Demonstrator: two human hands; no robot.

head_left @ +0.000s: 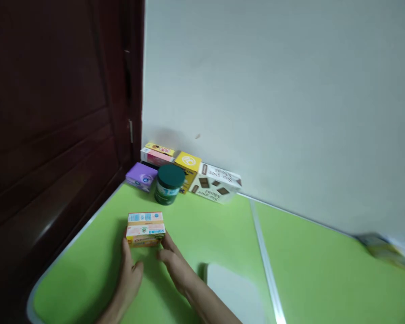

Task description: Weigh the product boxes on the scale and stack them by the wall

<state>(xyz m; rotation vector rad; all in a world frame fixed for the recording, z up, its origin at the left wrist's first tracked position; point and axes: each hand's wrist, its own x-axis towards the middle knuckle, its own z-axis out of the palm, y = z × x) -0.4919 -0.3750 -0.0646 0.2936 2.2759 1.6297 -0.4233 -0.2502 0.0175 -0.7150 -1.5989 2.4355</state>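
Note:
An orange and white carton (145,229) stands on the green table (205,234) near its left edge. My left hand (130,274) reaches it from below, fingertips touching the carton's lower left corner. My right hand (173,263) rests with its fingers against the carton's lower right corner. Both hands have their fingers stretched toward the box and hold its two sides between them.
At the back by the wall stand a purple box (141,176), a dark green jar (169,183), a yellow box (188,165), a pink and yellow box (157,154) and a white box (216,184). A dark wooden door (54,112) is at the left. A white sheet (234,292) lies near me.

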